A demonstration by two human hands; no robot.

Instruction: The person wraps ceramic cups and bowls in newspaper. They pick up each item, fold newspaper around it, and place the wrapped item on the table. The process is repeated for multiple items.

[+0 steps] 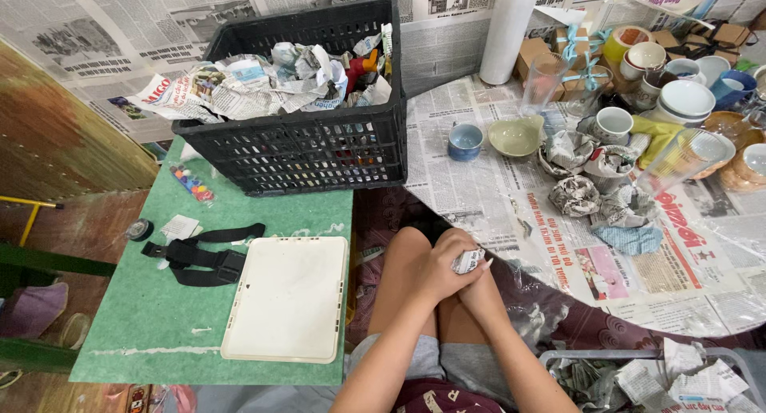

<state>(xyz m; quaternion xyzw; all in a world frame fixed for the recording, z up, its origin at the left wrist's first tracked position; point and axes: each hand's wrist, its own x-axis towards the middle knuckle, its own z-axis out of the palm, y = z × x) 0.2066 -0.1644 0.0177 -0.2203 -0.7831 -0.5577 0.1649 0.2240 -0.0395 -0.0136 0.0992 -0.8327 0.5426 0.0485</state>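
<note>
Both my hands meet over my knees at the centre of the head view. My left hand (pixel 435 271) and my right hand (pixel 477 279) are clasped together around a small object wrapped in newspaper (pixel 468 260), which shows between the fingers. What is inside the wrap is hidden. A newspaper-covered table (pixel 511 197) lies just beyond my hands, with several wrapped bundles (pixel 574 196) on it.
A black plastic crate (pixel 311 146) of crumpled newspaper stands on a green table (pixel 159 317), beside a white tray (pixel 287 297) and a black strap (pixel 199 257). Cups, bowls (pixel 515 136), glasses and a paper roll (pixel 507 30) crowd the right table. A wire basket (pixel 638 377) of paper sits lower right.
</note>
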